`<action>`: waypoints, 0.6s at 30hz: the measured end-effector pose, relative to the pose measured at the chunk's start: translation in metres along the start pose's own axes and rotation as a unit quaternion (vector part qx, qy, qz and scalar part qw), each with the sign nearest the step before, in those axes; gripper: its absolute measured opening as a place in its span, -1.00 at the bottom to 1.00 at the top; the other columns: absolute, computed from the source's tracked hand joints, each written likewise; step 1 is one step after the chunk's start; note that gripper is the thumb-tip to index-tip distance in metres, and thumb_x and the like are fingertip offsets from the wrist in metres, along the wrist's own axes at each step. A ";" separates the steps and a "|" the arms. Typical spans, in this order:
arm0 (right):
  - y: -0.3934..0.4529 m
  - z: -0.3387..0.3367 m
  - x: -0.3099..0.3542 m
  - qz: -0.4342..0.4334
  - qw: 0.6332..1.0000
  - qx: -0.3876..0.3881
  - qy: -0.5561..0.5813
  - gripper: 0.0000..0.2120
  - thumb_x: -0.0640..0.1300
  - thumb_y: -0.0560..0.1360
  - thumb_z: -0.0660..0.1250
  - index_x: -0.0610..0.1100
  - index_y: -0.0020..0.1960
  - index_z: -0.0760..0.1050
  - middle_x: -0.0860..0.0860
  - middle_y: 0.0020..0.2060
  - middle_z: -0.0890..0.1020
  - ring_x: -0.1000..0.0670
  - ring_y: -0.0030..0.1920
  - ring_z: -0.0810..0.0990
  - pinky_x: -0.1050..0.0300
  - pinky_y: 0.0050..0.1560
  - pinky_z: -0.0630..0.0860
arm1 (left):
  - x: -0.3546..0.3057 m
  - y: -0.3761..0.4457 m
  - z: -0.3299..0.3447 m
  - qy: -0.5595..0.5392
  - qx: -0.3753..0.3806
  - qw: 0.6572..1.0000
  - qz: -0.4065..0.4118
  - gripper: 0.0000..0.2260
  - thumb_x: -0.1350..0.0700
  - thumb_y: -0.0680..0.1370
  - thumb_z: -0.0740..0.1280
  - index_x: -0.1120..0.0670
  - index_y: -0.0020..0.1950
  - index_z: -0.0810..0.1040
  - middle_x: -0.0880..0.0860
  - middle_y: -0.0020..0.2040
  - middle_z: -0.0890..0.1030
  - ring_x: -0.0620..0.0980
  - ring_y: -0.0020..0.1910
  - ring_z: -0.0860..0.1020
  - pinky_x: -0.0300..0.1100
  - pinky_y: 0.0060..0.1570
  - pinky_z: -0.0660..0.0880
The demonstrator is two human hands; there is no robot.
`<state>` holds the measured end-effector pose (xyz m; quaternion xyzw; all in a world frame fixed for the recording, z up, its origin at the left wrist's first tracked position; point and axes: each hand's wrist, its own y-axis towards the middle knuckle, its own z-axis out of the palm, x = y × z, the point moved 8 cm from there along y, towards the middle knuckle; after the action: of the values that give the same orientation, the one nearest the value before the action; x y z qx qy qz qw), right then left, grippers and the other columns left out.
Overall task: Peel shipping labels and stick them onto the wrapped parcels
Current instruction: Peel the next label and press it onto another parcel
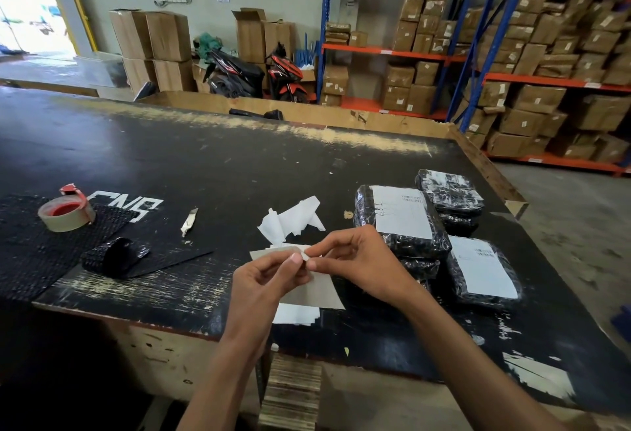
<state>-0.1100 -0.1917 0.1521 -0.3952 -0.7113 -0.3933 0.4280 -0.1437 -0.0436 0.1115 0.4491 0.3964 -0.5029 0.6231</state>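
Note:
My left hand and my right hand hold a shipping label sheet above the black table, both pinching its upper corner, where a small flap lifts. More white label sheets lie under it on the table. To the right, black wrapped parcels are stacked: one with a white label, a second labelled one nearer the edge, and a third behind. Crumpled white backing paper lies just beyond my hands.
A tape roll with a red dispenser sits at the left on black bubble wrap, with a curled wrap piece beside it. A small knife lies mid-table. Shelves of cartons and two scooters stand behind.

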 end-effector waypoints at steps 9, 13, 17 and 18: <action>-0.004 0.004 0.004 0.003 1.000 0.019 0.013 -0.85 -0.22 0.44 0.53 -0.19 0.02 0.72 -0.01 -0.19 0.77 0.00 -0.14 0.73 0.05 -0.02 0.67 | 0.003 0.002 -0.002 0.029 0.000 1.000 0.013 -0.82 0.07 0.49 0.40 0.16 -0.07 0.71 0.23 -0.16 0.70 0.05 -0.18 0.64 -0.18 -0.08 0.61; -0.005 0.005 0.004 0.006 1.000 0.019 0.018 -0.86 -0.22 0.45 0.52 -0.17 0.01 0.73 -0.04 -0.19 0.77 -0.08 -0.15 0.68 -0.22 0.04 0.60 | 0.000 0.002 -0.002 0.050 -0.007 0.998 0.034 -0.81 0.09 0.48 0.40 0.19 -0.07 0.70 0.20 -0.22 0.69 0.01 -0.24 0.63 -0.22 -0.13 0.60; -0.003 0.007 0.003 0.006 0.999 0.026 0.023 -0.83 -0.20 0.46 0.52 -0.22 0.03 0.72 -0.19 -0.15 0.75 -0.17 -0.16 0.65 -0.29 0.03 0.58 | -0.004 0.003 -0.005 0.105 -0.011 0.993 0.061 -0.84 0.06 0.48 0.39 0.13 -0.09 0.70 0.12 -0.24 0.70 0.01 -0.25 0.65 -0.16 -0.13 0.63; -0.002 0.007 0.002 0.007 0.999 0.027 0.023 -0.83 -0.20 0.46 0.51 -0.23 0.03 0.72 -0.21 -0.15 0.75 -0.17 -0.16 0.65 -0.27 0.03 0.59 | -0.005 0.004 -0.006 0.115 -0.012 0.991 0.065 -0.84 0.05 0.47 0.40 0.11 -0.10 0.70 0.10 -0.24 0.70 0.00 -0.26 0.65 -0.13 -0.12 0.63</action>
<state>-0.1150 -0.1856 0.1514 -0.3793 -0.7090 -0.3797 0.4575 -0.1411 -0.0358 0.1152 0.5214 0.4411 -0.4017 0.6101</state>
